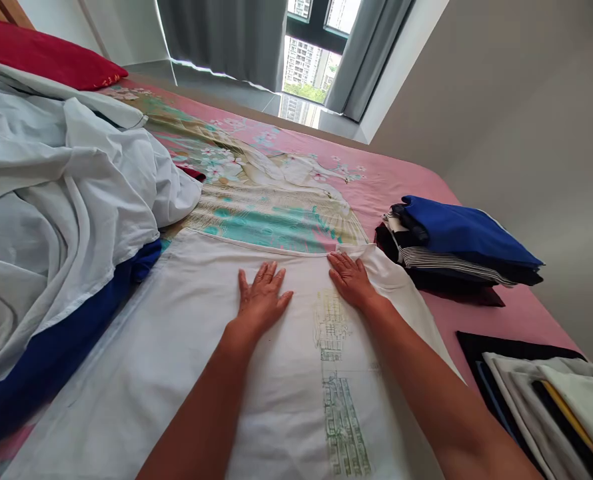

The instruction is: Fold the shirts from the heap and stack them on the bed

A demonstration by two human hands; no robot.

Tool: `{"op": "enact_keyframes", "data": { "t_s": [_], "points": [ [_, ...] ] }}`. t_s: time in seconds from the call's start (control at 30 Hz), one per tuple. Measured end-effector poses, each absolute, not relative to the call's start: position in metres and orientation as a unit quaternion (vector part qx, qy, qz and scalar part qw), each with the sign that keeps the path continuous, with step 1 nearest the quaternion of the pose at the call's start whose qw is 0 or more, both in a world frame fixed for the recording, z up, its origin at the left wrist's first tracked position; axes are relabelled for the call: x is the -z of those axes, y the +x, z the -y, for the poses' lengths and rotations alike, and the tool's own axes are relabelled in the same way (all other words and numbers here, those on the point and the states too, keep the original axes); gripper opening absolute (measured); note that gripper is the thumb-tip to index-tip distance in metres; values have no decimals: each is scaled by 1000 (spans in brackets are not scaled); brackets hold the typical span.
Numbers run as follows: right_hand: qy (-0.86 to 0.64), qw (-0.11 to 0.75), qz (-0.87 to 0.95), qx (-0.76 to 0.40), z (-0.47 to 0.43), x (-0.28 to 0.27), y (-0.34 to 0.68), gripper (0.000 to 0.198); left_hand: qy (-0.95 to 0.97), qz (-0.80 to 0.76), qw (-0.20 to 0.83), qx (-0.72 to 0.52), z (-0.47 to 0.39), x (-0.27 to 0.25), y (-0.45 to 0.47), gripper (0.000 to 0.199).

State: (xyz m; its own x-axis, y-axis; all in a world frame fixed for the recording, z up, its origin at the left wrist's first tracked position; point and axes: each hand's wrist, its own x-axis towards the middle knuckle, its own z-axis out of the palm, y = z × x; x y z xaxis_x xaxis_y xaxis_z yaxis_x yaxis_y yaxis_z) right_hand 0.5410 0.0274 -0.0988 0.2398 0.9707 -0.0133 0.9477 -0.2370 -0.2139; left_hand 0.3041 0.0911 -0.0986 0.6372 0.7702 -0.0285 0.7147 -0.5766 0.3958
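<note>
A white cloth garment (196, 320) with a faint printed band of green and yellow lines lies spread out before me on the bed. My left hand (263, 297) rests flat on it near the middle, fingers apart. Flat on the same cloth, close to its far hem and right of the print, is my right hand (350, 279) with its fingers stretched forward. Neither hand grips anything. The far hem runs almost straight across, with some creases by its right corner. Whether the cloth is a shirt or something else, I cannot tell.
A loose heap of white cloth (76, 180) lies at the left over dark blue fabric (66, 373). On the right are a folded stack topped with blue (471, 230) and another folded pile (551, 400). A red pillow (46, 57) sits far left on the pink patterned bedsheet (396, 173).
</note>
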Motion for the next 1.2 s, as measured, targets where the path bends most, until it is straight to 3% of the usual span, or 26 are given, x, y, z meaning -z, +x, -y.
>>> {"op": "enact_keyframes", "data": {
  "t_s": [0.13,0.33,0.57,0.67,0.77,0.97,1.2],
  "points": [
    [-830,77,552,-41,-35,96,525,50,869,-462,166,-56,-107,103,297,58],
    [-716,91,690,-59,45,98,482,51,869,-468,155,-37,-108,106,302,60],
    [-928,61,366,13,130,89,614,52,869,-469,153,-36,-108,107,302,61],
    [-906,77,413,61,128,87,586,52,870,-469,149,-35,-109,109,303,62],
    [-799,72,597,-1,121,98,553,49,870,-469,150,-33,-111,110,303,63],
    [-923,48,381,-18,124,97,591,56,871,-463,161,-37,-111,112,303,64],
    [-888,53,457,3,98,108,536,60,868,-466,166,-51,-108,112,300,65]
  ]
}}
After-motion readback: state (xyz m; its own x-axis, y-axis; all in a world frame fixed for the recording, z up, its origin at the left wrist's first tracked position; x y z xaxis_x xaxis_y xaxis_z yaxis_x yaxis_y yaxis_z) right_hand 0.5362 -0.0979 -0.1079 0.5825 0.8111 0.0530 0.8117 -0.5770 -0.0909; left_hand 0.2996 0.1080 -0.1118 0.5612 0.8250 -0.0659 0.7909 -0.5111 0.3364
